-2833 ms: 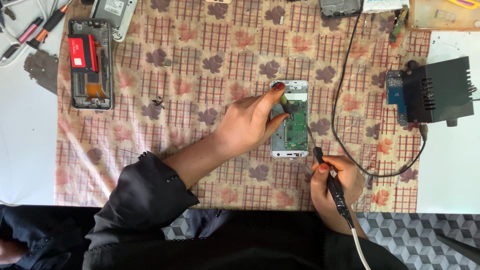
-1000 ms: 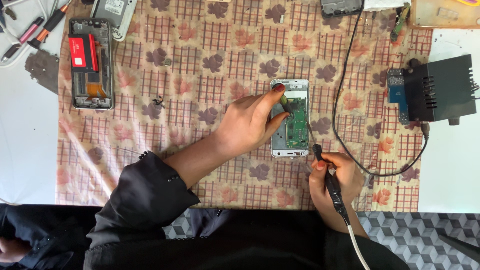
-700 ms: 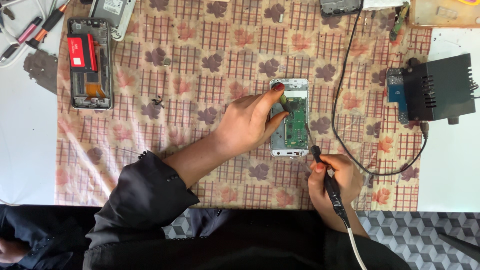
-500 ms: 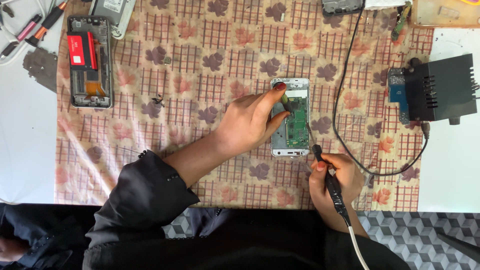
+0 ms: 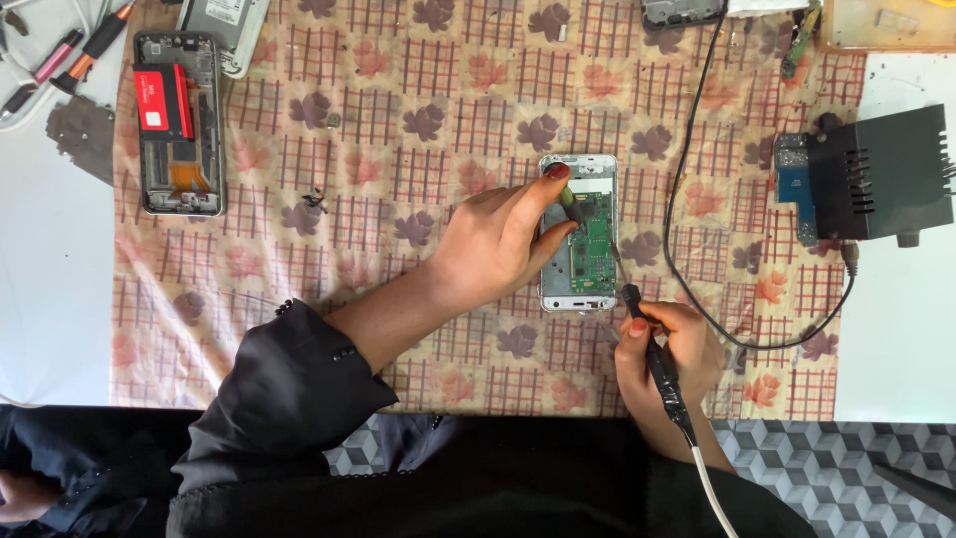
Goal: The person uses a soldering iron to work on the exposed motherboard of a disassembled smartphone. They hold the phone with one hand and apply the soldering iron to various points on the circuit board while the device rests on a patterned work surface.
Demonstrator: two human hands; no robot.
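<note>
An opened white phone (image 5: 581,167) with a green circuit board (image 5: 593,249) lies on a patterned cloth (image 5: 418,149). My left hand (image 5: 493,244) rests on the phone's left side, its fingers pinching a thin tool whose tip touches the board. My right hand (image 5: 662,349) sits just below and right of the phone, gripping a black soldering iron (image 5: 649,354) like a pen. The iron's tip points up toward the phone's lower right corner. Its white cord runs down past my wrist.
A black soldering station (image 5: 871,174) stands at the right, a black cable (image 5: 687,199) looping from it across the cloth. Another opened phone with a red battery (image 5: 177,120) lies top left. Screwdrivers (image 5: 95,40) and small screws (image 5: 317,199) lie nearby. A tray (image 5: 886,25) sits top right.
Almost nothing differs. My right hand with the soldering iron has shifted very slightly beside the phone's lower right corner. My left hand has stayed on the phone.
</note>
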